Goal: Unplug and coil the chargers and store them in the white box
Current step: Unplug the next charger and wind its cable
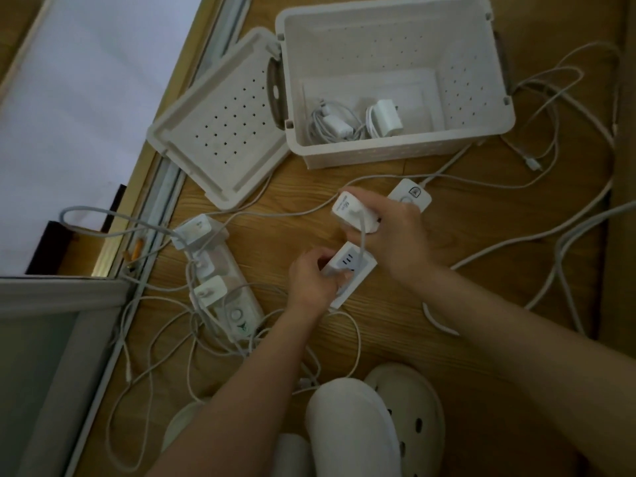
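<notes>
two chargers point(387, 118) lie boxed; my right hand point(395, 235) grips a white square charger brick point(349, 211), seemingly unplugged; left hand point(309, 280) pinches the white power strip point(351, 266). next: coil its cable point(362, 235).

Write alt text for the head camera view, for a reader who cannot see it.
The right hand grips a white charger over a power strip that the left hand holds on a wooden floor. Behind, an open white box contains two coiled chargers; at left lies a second power strip with chargers plugged in.
</notes>
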Demonstrator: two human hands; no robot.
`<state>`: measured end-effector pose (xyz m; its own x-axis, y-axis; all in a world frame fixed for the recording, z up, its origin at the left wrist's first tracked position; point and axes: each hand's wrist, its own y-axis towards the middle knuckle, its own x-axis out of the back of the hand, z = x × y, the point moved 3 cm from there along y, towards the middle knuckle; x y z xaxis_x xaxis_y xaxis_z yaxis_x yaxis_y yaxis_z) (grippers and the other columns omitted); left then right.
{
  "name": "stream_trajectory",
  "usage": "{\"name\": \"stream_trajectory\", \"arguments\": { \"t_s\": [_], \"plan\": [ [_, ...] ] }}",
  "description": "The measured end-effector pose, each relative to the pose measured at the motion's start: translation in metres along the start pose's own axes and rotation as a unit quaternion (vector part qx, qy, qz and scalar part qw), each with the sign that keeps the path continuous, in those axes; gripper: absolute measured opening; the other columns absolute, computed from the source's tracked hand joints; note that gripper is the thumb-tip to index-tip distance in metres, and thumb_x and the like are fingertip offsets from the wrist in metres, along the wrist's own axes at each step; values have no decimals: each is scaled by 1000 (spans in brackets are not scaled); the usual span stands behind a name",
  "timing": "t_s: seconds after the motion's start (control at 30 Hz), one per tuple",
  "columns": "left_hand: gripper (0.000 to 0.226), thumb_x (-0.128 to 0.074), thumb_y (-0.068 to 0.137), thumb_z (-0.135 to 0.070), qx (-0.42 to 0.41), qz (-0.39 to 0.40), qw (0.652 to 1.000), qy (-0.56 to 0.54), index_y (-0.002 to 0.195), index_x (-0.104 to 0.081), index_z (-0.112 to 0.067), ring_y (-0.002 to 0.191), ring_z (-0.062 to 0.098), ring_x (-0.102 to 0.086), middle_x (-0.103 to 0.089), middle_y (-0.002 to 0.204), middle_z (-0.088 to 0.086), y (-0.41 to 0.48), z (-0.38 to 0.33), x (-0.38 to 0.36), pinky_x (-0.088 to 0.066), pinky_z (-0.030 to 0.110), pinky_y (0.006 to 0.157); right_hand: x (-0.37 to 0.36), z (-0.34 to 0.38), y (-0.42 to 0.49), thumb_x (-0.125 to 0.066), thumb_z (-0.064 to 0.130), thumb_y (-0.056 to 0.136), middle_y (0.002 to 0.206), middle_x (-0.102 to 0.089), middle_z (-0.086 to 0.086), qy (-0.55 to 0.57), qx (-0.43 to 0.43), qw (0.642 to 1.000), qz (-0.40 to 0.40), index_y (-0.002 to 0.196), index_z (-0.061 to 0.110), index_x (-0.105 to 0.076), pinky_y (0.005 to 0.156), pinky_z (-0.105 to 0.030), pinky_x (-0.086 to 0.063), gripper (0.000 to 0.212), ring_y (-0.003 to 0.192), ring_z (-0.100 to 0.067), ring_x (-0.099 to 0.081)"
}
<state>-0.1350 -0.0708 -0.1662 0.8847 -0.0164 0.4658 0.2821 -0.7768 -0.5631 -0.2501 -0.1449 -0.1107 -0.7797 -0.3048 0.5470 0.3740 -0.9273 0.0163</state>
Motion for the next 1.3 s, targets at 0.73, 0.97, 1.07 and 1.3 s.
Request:
{"name": "stream_trajectory", "arguments": {
  "t_s": [0.73,0.97,1.07,1.3],
  "plan": [
    [46,-49,89,-47,92,280,898,-328,119,-60,-14,100,19,-63,-67,107,6,4,-67,57,-50,30,90,1,10,17,-67,-22,63,126,-58,-16,-34,159,984,73,122,-2,-57,115,-22,-17,64,129,-17,-40],
    [33,-50,90,-23,50,216,900,-376,118,-57,-7,104,22,-61,-61,119,15,-1,-78,95,-55,28,85,-6,48,21,-47,-5,83,138,-41,-12,72,101,991,50,136,4,-36,112,-25,-30,55,130,-12,-36],
    [24,-41,98,-17,24,149,876,-459,113,-57,-7,95,23,-62,-62,111,14,-1,-90,116,-57,31,80,-10,68,25,-39,11,99,119,-54,1,204,-88,971,84,129,13,-41,85,-24,-52,30,99,2,-58],
    [37,-27,103,-32,-3,91,834,-543,106,-53,-6,48,11,-51,-52,70,7,-23,-130,163,-45,18,42,0,126,31,-36,26,100,51,-44,13,153,-15,964,218,68,21,-57,53,-17,-34,38,48,-1,-39]
  ]
}}
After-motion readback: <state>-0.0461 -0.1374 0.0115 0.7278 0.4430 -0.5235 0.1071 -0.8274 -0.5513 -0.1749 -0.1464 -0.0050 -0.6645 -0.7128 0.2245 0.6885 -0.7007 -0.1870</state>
